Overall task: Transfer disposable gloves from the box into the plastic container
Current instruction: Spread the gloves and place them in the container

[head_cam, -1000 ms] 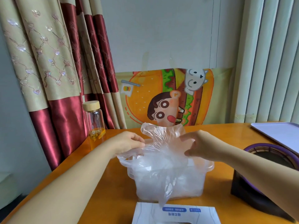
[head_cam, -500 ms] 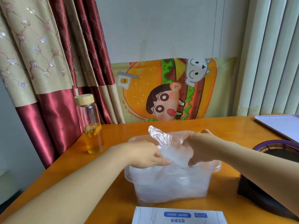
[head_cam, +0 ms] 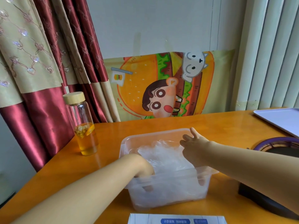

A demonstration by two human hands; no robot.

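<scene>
Both hands down inside the clear plastic container [head_cam: 161, 188], pressing the crumpled disposable gloves [head_cam: 163, 157] flat so the pile fits below the rim. Left hand [head_cam: 144, 172] fingers buried, grip unclear. Right hand [head_cam: 194, 151] partly spread, fingertips pushing against the right wall. Glove box [head_cam: 176, 220] sits just in front

An orange wooden surface [head_cam: 218, 125] carries a clear glass bottle [head_cam: 84, 125] with a pale wooden lid, upright at the left and part full of amber liquid. A cartoon burger poster [head_cam: 161, 84] leans against the wall behind. Red-and-beige curtains [head_cam: 40, 62] hang left; a white flat tray [head_cam: 281, 120] lies far right, near a purple-rimmed black device [head_cam: 278, 147].
</scene>
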